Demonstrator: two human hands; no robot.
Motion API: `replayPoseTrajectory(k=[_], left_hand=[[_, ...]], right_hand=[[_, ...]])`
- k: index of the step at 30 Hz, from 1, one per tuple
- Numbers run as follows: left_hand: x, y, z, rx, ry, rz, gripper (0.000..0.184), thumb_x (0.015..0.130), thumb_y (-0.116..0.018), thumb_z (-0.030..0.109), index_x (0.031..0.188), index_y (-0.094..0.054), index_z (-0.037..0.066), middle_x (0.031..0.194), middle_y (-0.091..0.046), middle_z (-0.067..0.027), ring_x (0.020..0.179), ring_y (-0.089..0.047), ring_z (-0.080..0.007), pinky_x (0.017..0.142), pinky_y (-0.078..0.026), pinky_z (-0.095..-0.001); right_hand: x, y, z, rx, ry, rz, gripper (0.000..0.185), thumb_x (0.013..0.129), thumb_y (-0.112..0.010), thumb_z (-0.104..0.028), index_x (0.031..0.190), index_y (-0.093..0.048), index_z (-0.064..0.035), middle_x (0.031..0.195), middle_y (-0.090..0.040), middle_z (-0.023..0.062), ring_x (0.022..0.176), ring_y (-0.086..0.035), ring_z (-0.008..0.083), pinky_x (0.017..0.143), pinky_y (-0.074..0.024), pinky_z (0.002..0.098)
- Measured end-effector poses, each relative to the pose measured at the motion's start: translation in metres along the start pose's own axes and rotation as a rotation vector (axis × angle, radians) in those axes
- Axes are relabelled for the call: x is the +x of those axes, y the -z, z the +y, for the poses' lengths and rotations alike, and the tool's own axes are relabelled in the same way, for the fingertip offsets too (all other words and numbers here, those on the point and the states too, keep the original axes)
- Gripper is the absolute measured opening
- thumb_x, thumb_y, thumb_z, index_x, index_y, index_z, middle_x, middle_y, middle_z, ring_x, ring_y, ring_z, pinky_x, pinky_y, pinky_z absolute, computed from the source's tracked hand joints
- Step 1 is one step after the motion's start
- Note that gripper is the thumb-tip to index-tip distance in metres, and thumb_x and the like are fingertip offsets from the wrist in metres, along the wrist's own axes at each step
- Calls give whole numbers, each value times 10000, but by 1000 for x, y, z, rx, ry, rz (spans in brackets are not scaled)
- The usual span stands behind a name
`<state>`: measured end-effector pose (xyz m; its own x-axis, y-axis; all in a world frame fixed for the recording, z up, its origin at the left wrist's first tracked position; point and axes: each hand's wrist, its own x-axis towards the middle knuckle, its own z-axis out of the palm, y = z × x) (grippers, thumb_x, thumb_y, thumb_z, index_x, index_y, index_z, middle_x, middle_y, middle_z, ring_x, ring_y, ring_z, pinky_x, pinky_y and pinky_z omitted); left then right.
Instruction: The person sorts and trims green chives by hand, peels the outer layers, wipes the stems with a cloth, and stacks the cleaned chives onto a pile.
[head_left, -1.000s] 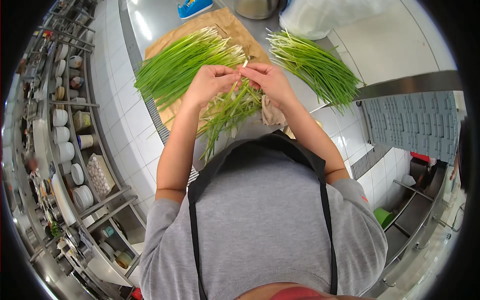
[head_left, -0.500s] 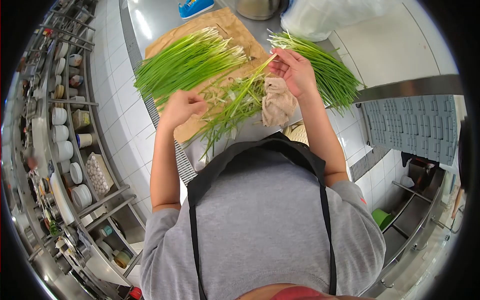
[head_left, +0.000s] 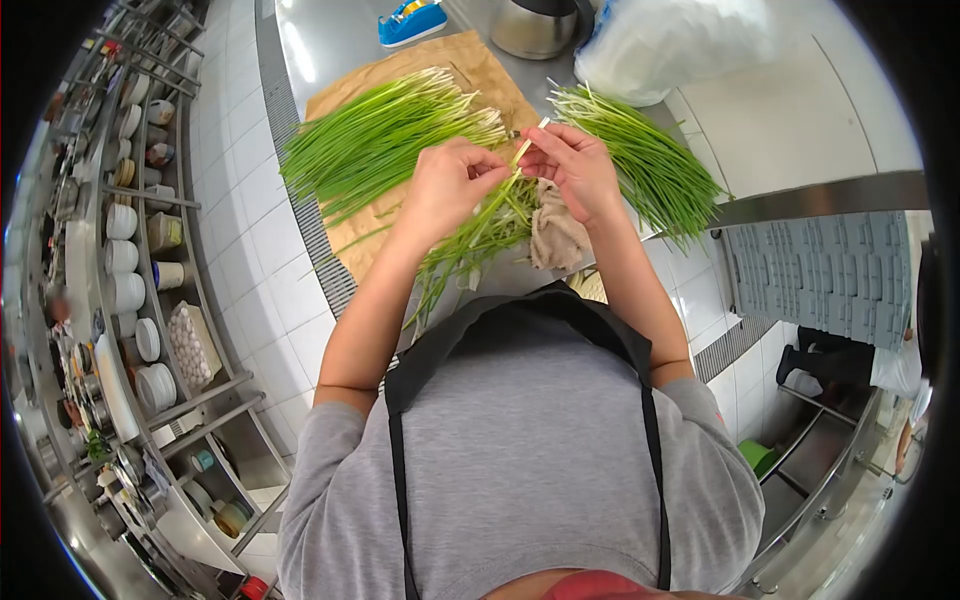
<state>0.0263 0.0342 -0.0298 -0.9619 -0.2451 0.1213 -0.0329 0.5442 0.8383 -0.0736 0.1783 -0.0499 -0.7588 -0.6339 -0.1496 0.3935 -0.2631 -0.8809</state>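
My right hand (head_left: 575, 165) pinches a chive stalk (head_left: 522, 152) close to its white end, which points up and away. Thumb and fingertips of my left hand (head_left: 452, 188) close on the same stalk just below. A large bundle of green chives (head_left: 385, 135) lies on brown paper (head_left: 335, 98) to the left. A second bundle (head_left: 650, 160) rests on the metal table behind my right hand. Under my hands is a loose heap of chive trimmings (head_left: 465, 250), with a crumpled beige cloth (head_left: 556, 232) beside it.
At the table's far side stand a blue tape dispenser (head_left: 412, 22), a steel jug (head_left: 535, 28) and a clear plastic bag (head_left: 670, 45). Shelves with white bowls (head_left: 125, 290) line the left. On the right, a person's dark-clothed leg (head_left: 835, 365) shows near a rack.
My left hand has moved right and up from the paper to the stalk beside my right hand. A person's leg has come into view on the right.
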Motion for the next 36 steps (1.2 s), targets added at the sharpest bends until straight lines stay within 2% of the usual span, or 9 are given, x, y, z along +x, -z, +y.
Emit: replayPoseTrajectory(k=[7, 10, 13, 16, 19, 20, 22, 25, 36], left_hand=[[-14, -2, -17, -214, 70, -240, 170, 737, -628, 166, 715, -637, -3, 646, -571, -86, 538, -515, -128, 509, -410, -272], [-29, 19, -41, -5, 63, -294, 196, 761, -616, 188, 722, -620, -5, 637, -572, -76, 531, -486, -104, 501, -388, -259], [-29, 50, -33, 250, 330, -105, 197, 794, -584, 192, 781, -607, -4, 634, -575, -68, 530, -479, -114, 509, -392, -261], [-13, 55, -27, 120, 148, 192, 180, 827, -546, 171, 852, -598, 1, 702, -598, -59, 615, -503, -115, 564, -408, -262], [12, 21, -27, -414, -84, 228, 215, 871, -484, 190, 845, -585, 2, 757, -589, -42, 692, -502, -124, 637, -412, -267], [14, 18, -22, -399, -67, 82, 237, 880, -468, 204, 830, -577, -1, 760, -579, -38, 705, -496, -122, 657, -410, -267], [19, 17, -6, -370, -38, -217, 286, 897, -437, 233, 799, -561, -6, 764, -559, -31, 731, -483, -118, 696, -404, -267], [27, 3, -13, -450, -99, -337, 326, 906, -411, 263, 768, -540, -3, 713, -531, -29, 701, -479, -119, 696, -405, -263], [-30, 31, -38, -295, -51, -390, 326, 915, -388, 236, 699, -495, 18, 666, -496, -24, 668, -463, -126, 654, -388, -256]], right_hand=[[1, 5, -7, 58, 73, 58, 151, 805, -606, -126, 872, -612, 9, 748, -609, 63, 645, -591, 137, 603, -500, 255], [8, 19, -18, 89, 129, 109, 158, 804, -603, -119, 889, -604, 15, 752, -613, 74, 647, -595, 149, 615, -503, 259], [8, 24, -23, 83, 117, 62, 159, 806, -598, -115, 895, -600, 16, 754, -614, 75, 653, -599, 155, 620, -507, 263], [8, 6, -19, 34, 41, -4, 161, 802, -606, -130, 876, -617, 14, 750, -612, 54, 659, -586, 126, 615, -481, 231], [11, -8, -17, -169, 17, -122, 177, 823, -586, -132, 890, -625, 27, 707, -557, 9, 594, -483, 74, 548, -385, 200], [9, -15, -20, -282, 39, -125, 173, 808, -603, -130, 870, -643, 26, 660, -510, -22, 568, -395, 58, 526, -315, 196], [11, -20, -22, -323, 114, -167, 155, 788, -622, -136, 855, -657, -1, 680, -545, -22, 603, -448, 44, 562, -346, 184], [15, -13, -21, -359, 190, -141, 153, 795, -611, -127, 859, -653, 6, 686, -522, -23, 604, -418, 51, 556, -326, 189], [32, 44, -58, 124, 229, 97, 126, 809, -576, -112, 892, -598, -21, 824, -618, 43, 699, -540, 116, 597, -427, 230]])
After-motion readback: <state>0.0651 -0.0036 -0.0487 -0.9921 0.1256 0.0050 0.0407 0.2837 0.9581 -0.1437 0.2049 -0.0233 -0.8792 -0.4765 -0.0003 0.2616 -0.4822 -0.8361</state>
